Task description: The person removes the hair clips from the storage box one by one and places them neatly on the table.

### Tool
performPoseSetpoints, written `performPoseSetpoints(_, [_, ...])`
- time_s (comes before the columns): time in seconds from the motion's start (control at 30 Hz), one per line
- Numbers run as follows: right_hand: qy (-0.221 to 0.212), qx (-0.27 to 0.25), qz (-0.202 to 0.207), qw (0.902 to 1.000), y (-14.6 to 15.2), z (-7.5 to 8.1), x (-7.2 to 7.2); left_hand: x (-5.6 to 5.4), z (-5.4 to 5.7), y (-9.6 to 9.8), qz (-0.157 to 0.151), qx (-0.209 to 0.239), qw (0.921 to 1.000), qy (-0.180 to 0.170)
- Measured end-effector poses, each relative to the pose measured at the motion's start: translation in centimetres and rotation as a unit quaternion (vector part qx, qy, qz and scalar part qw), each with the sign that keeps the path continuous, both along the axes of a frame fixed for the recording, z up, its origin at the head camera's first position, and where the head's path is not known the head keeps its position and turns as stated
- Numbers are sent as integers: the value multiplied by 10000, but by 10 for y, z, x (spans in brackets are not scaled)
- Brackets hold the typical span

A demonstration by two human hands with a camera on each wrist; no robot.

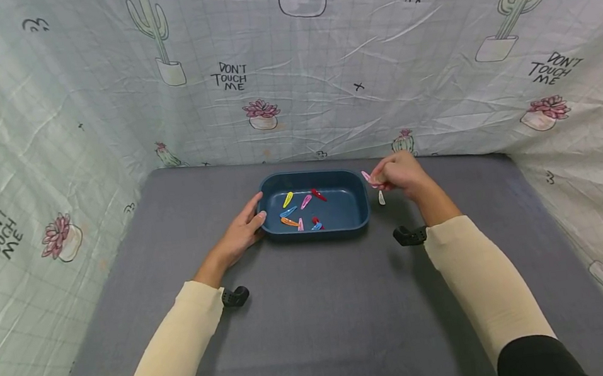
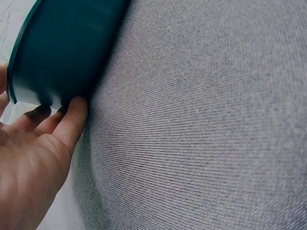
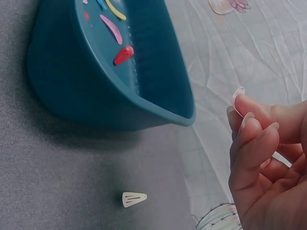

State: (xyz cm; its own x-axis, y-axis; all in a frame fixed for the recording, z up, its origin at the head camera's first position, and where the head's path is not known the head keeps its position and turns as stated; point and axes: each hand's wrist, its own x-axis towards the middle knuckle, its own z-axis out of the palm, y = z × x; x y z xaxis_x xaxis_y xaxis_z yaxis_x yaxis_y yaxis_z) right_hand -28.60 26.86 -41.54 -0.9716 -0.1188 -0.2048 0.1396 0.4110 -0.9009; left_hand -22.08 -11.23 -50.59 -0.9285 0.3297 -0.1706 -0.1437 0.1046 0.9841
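My left hand holds the left end of a dark blue plastic bin. In the left wrist view, fingers lie against the bin's outer end wall, and part of the hand reaches the rim. Just off the bin's right end, my right hand pinches a small pink hair clip between thumb and fingertip. Its edge shows past the thumb in the right wrist view. A white snap hair clip lies on the table below that hand, beside the bin.
Inside the bin lie several hair clips, among them a yellow one, a red one, a pink one and an orange one. The grey tabletop meets a cactus-print cloth behind the bin.
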Motion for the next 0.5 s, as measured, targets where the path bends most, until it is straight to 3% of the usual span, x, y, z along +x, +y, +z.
performPoseSetpoints(0.5, [-9, 168, -154, 9997, 8, -4, 1, 0, -2, -1, -13, -8, 10000, 43])
